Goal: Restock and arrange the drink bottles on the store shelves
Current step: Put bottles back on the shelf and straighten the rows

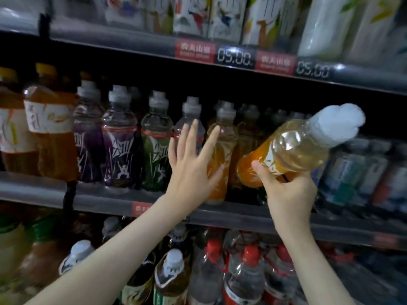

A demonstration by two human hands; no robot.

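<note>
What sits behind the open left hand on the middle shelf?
An upright orange-label bottle and a grey-capped bottle beside it; the left hand covers that one's label, so its flavour is hidden.

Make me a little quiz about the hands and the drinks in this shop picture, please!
1. True or false: the right hand grips a tilted orange-label bottle.
2. Pick one: the left hand has its fingers A) curled round a cap, B) spread out straight, C) pinching a box.
3. Fill in the gap: the price display up top reads ____.

Key: 1 true; 2 B; 3 05.00
</note>
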